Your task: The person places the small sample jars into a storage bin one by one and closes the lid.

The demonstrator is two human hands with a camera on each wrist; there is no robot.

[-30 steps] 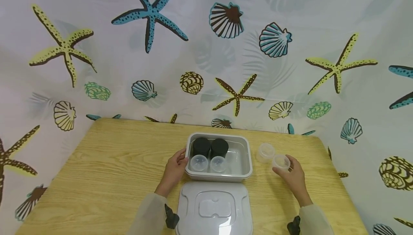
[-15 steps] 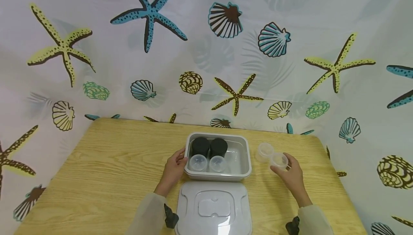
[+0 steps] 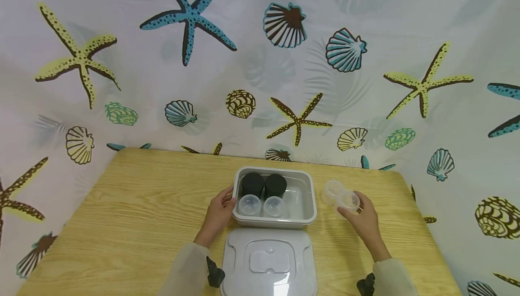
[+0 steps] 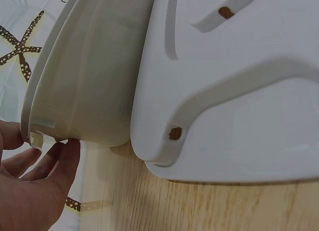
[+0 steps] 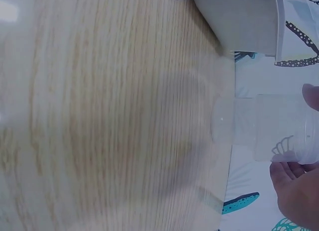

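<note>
A white plastic storage box (image 3: 302, 199) stands mid-table, holding two black-topped round containers (image 3: 275, 185) at the back and two transparent plastic cups (image 3: 274, 206) in front. My left hand (image 3: 219, 210) grips the box's left end; in the left wrist view its thumb is at the rim and its fingers lie beneath. To the right of the box, my right hand (image 3: 364, 219) holds a transparent plastic cup (image 3: 348, 200) between thumb and fingers. Right behind it is another transparent cup (image 3: 333, 188), which the held one overlaps in the head view.
A white box lid (image 3: 270, 260) with a moulded handle lies flat in front of the box. The wood-grain table (image 3: 162, 205) extends to both sides. A curtain (image 3: 252, 61) printed with starfish and shells hangs behind and along the sides.
My right hand has moved a little left and away from me with the cup, closer to the cup behind it. The left hand has kept its place on the box.
</note>
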